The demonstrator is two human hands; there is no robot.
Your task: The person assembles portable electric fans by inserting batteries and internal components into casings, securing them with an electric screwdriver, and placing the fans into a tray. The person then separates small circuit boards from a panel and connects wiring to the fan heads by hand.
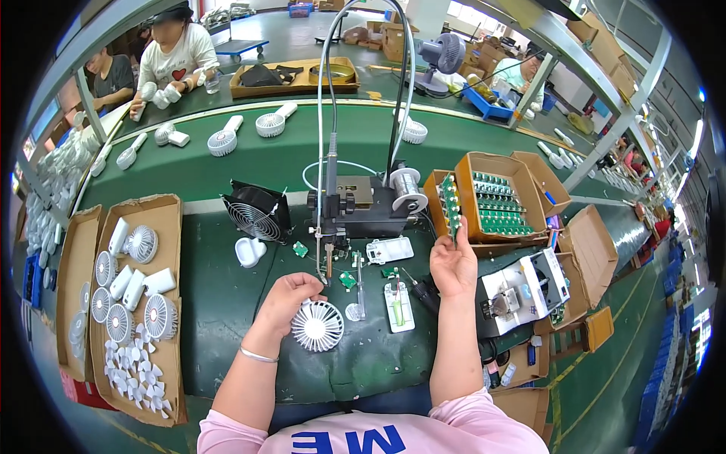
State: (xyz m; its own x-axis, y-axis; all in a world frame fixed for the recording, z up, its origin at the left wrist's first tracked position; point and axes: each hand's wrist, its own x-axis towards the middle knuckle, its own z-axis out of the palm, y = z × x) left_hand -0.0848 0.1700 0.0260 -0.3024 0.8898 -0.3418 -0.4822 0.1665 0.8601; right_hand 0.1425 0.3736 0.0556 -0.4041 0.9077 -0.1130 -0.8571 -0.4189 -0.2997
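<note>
My left hand (pixel 287 301) is closed at the upper edge of a round white fan head (pixel 318 327), just below the soldering tip (pixel 329 266). Its fingertips are pinched together, and any thin wire between them is too small to make out. Raised to the right, my right hand (pixel 454 266) grips the lower end of a strip of green circuit boards (pixel 451 206), beside the cardboard box. Between my hands lie a small green circuit board (pixel 348 280), a clear fan handle part (pixel 360 293) and an open white handle shell (pixel 398 306) with a green cell inside.
A soldering stand (pixel 363 216) with a solder spool (pixel 408 191) rises ahead, beside a black cooling fan (pixel 257 212). A cardboard tray (pixel 175 363) of fan parts sits left; a box (pixel 541 198) of circuit boards sits right. Beyond runs a green conveyor (pixel 318 140) carrying handheld fans, with people working across it.
</note>
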